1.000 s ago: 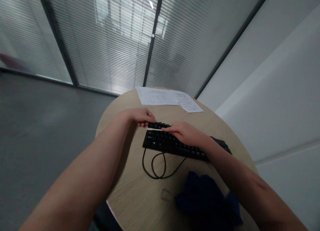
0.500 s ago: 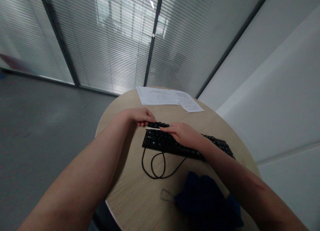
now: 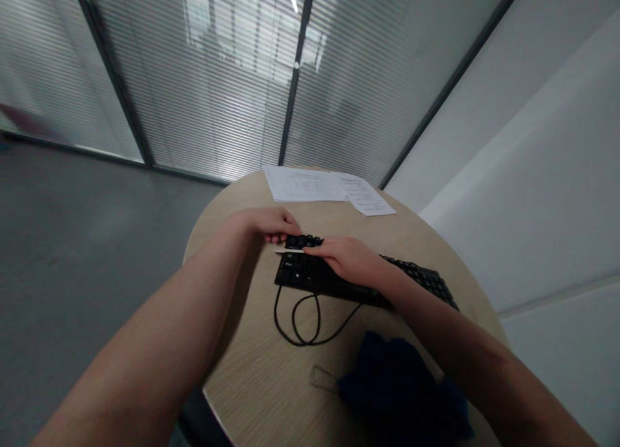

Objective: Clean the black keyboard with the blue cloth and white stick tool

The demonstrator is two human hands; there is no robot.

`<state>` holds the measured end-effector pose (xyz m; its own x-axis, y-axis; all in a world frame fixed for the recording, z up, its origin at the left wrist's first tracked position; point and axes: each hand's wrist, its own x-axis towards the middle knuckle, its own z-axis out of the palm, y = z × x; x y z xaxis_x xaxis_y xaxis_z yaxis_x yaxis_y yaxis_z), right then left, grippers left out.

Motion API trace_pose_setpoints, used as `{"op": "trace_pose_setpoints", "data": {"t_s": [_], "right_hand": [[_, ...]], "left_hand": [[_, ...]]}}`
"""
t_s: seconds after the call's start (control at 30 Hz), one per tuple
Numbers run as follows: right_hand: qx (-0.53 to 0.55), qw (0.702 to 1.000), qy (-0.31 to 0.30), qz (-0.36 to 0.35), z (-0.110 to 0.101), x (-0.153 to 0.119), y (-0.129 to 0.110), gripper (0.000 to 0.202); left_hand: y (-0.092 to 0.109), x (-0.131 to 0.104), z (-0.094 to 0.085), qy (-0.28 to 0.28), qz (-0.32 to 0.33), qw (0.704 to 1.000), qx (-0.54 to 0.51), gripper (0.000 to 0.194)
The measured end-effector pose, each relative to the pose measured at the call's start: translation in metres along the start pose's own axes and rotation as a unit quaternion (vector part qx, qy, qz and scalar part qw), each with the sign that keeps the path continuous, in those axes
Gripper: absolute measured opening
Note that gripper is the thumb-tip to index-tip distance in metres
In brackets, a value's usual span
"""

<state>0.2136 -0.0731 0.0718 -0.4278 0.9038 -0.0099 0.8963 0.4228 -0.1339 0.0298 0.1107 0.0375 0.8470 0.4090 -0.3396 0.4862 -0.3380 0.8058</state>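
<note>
A black keyboard (image 3: pixel 421 276) lies on the round wooden table, its cable (image 3: pixel 295 340) looped in front of it. At its far left corner, my left hand (image 3: pixel 277 225) has its fingers closed on the keyboard's edge. My right hand (image 3: pixel 351 259) is over the left part of the keys, its fingers closed on a thin pale stick (image 3: pixel 289 251). The stick lies across the key rows and its tip pokes out past the keyboard's left edge. My right hand and wrist hide the middle keys.
Printed papers (image 3: pixel 310 185) lie at the far edge of the table (image 3: pixel 261 382). A dark blue cloth (image 3: pixel 397 382) is bunched near the front right, with a small clear rectangular object (image 3: pixel 323 378) beside it. Glass panels with blinds stand beyond the table.
My right hand and the thin stick have shifted slightly to the left, so the tip now reaches beyond the keyboard's left edge. My left hand has barely moved.
</note>
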Motion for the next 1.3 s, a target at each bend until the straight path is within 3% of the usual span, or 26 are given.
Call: {"op": "trace_pose_setpoints", "data": {"t_s": [0.73,1.03,1.3], "right_hand": [[0.005,0.996,-0.065,0.054,-0.019,-0.061,0.036,0.044],[0.037,0.995,-0.063,0.069,-0.022,-0.098,0.061,0.043],[0.001,0.99,-0.082,0.113,-0.026,-0.136,0.083,0.044]], "left_hand": [[-0.009,0.006,-0.003,-0.004,0.011,1.0,-0.003,0.045],[-0.006,0.003,-0.003,0.001,0.008,1.0,-0.007,0.044],[-0.008,0.007,-0.006,-0.002,0.009,1.0,0.017,0.047]]}}
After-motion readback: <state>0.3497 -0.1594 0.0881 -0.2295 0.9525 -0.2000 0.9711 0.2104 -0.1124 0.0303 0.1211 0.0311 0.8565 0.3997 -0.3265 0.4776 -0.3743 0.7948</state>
